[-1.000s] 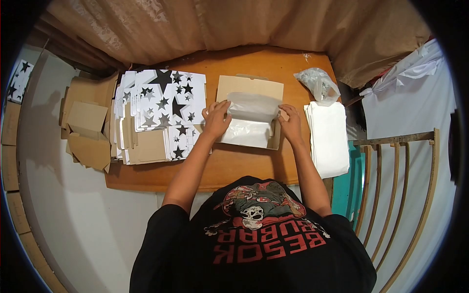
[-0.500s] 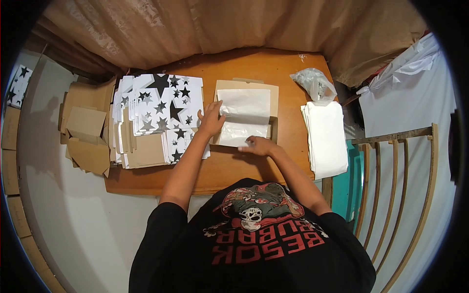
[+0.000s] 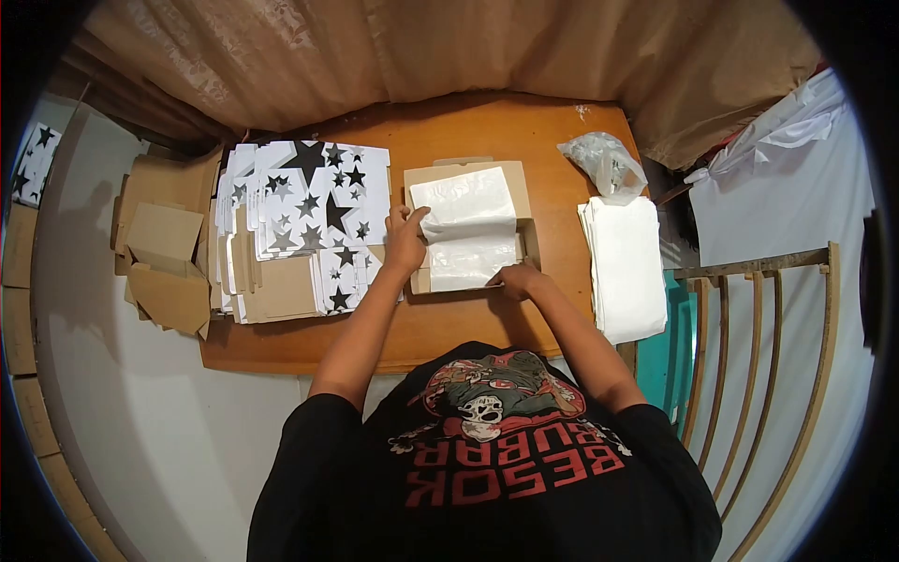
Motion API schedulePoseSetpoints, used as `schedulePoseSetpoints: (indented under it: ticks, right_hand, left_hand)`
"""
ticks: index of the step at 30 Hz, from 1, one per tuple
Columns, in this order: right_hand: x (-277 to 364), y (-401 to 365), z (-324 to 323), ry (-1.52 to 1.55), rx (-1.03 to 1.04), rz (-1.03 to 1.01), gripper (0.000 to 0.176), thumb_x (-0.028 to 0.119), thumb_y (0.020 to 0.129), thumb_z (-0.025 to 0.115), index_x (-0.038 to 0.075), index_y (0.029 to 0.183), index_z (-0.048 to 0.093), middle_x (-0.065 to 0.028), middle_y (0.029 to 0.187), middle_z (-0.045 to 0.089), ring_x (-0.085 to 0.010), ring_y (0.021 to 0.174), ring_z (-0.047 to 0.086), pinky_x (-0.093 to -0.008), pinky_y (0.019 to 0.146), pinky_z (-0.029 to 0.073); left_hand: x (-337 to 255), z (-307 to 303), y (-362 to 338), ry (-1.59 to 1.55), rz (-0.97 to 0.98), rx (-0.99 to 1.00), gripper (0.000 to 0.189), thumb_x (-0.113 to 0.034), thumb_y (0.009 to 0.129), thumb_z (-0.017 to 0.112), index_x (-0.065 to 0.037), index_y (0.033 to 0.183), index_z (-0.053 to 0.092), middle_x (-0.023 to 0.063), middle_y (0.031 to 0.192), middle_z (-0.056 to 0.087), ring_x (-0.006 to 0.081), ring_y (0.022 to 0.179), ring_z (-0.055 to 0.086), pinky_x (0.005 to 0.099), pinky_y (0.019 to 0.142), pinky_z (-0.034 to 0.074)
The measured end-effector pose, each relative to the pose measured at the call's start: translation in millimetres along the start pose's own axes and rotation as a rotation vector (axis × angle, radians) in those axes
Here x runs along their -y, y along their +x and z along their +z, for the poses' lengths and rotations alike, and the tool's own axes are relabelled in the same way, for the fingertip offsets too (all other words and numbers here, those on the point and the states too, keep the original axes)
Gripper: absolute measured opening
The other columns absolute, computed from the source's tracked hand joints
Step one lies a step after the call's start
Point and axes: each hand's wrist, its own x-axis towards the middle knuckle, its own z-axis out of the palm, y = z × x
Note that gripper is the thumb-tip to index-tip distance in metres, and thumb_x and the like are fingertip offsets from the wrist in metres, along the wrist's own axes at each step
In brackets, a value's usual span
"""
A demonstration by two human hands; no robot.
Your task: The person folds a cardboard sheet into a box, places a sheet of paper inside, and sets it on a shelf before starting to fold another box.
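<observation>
An open cardboard box lies on the orange wooden table, with a thin white sheet spread over it, slightly rotated. My left hand is at the left edge of the box, its fingers closed on the sheet's left side. At the lower right corner of the box, my right hand has its fingers pressed together on the sheet's lower edge and the box rim; its fingertips are partly hidden.
Flat star-printed cardboard pieces are piled left of the box, with brown cardboard beyond them. On the right are a stack of white sheets and a clear plastic bag. A wooden rack stands beside the table.
The sheet and box have tilted slightly, and the sheet has shifted to the left at its top. My right hand has moved right and closed at the box's lower corner.
</observation>
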Motion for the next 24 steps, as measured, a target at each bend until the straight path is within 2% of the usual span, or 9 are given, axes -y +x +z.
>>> schedulePoseSetpoints:
  ticks: [4, 6, 7, 9, 10, 13, 17, 19, 24]
  right_hand:
    - [-14, 6, 12, 0.132, 0.020, -0.033, 0.057, 0.024, 0.086, 0.064, 0.025, 0.143, 0.064, -0.0171, 0.139, 0.066, -0.0381, 0.134, 0.057, -0.0443, 0.117, 0.038]
    - [-3, -17, 0, 0.356, -0.054, -0.059, 0.064, 0.048, 0.091, 0.068, 0.018, 0.147, 0.059, -0.0198, 0.148, 0.058, -0.0387, 0.140, 0.050, -0.0429, 0.117, 0.039]
    - [-7, -8, 2, 0.354, -0.053, -0.061, 0.064, 0.048, 0.091, 0.068, 0.018, 0.147, 0.059, -0.0198, 0.148, 0.058, -0.0387, 0.140, 0.050, -0.0429, 0.117, 0.039]
    - [-9, 4, -1, 0.817, -0.103, 0.000, 0.097, 0.073, 0.084, 0.068, 0.004, 0.150, 0.051, -0.0266, 0.150, 0.053, -0.0393, 0.138, 0.052, -0.0444, 0.115, 0.042]
    - [-11, 7, 0, 0.848, -0.184, 0.036, 0.083, 0.060, 0.088, 0.071, 0.005, 0.148, 0.053, -0.0270, 0.146, 0.056, -0.0393, 0.135, 0.055, -0.0439, 0.113, 0.044]
    - [-16, 16, 5, 0.636, -0.312, 0.056, 0.073, 0.049, 0.092, 0.071, 0.004, 0.146, 0.055, -0.0274, 0.142, 0.059, -0.0398, 0.132, 0.058, -0.0440, 0.112, 0.046]
    - [-28, 33, 13, 0.601, -0.316, 0.021, 0.066, 0.043, 0.094, 0.070, 0.003, 0.144, 0.056, -0.0269, 0.139, 0.061, -0.0405, 0.129, 0.060, -0.0431, 0.110, 0.047]
    - [-20, 14, 0, 0.803, -0.359, 0.050, 0.061, 0.034, 0.096, 0.071, 0.001, 0.145, 0.055, -0.0204, 0.142, 0.061, -0.0323, 0.127, 0.061, -0.0399, 0.107, 0.049]
    - [-24, -2, -7, 0.977, -0.527, -0.140, 0.049, 0.023, 0.098, 0.069, 0.001, 0.141, 0.058, -0.0172, 0.138, 0.064, -0.0279, 0.124, 0.063, -0.0382, 0.105, 0.050]
  left_hand:
    - [-3, -1, -11, 0.056, 0.033, -0.009, 0.073, 0.016, 0.074, 0.056, -0.021, 0.137, 0.066, 0.0162, 0.136, 0.045, 0.0398, 0.121, 0.047, 0.0444, 0.105, 0.045]
    - [-8, -4, -14, 0.075, 0.019, 0.016, 0.076, 0.017, 0.074, 0.056, -0.022, 0.138, 0.064, 0.0161, 0.138, 0.043, 0.0399, 0.121, 0.046, 0.0447, 0.106, 0.045]
    - [-10, -6, -16, 0.094, 0.004, 0.040, 0.078, 0.017, 0.073, 0.056, -0.023, 0.140, 0.063, 0.0161, 0.139, 0.042, 0.0399, 0.121, 0.046, 0.0450, 0.107, 0.045]
    - [-16, -8, -18, 0.061, -0.034, 0.047, 0.083, 0.019, 0.071, 0.052, -0.023, 0.142, 0.061, 0.0186, 0.141, 0.040, 0.0420, 0.124, 0.043, 0.0465, 0.109, 0.042]
    - [-19, -9, -19, 0.026, -0.067, 0.059, 0.088, 0.022, 0.070, 0.048, -0.023, 0.144, 0.059, 0.0210, 0.143, 0.039, 0.0441, 0.128, 0.041, 0.0479, 0.112, 0.040]
    - [-18, -5, -21, 0.063, -0.069, 0.038, 0.080, 0.016, 0.073, 0.056, -0.024, 0.143, 0.061, 0.0185, 0.149, 0.036, 0.0432, 0.135, 0.038, 0.0484, 0.113, 0.041]
    - [-12, 0, -22, 0.082, -0.036, 0.020, 0.079, 0.014, 0.075, 0.055, -0.024, 0.144, 0.060, 0.0205, 0.156, 0.031, 0.0453, 0.142, 0.033, 0.0510, 0.116, 0.038]
    - [-13, -5, -24, 0.052, 0.002, 0.009, 0.077, 0.012, 0.076, 0.055, -0.023, 0.144, 0.060, 0.0220, 0.160, 0.027, 0.0460, 0.144, 0.030, 0.0525, 0.119, 0.035]
    - [-11, -14, -31, -0.007, 0.014, -0.014, 0.077, 0.011, 0.076, 0.056, -0.023, 0.144, 0.060, 0.0240, 0.160, 0.025, 0.0467, 0.145, 0.028, 0.0524, 0.120, 0.032]
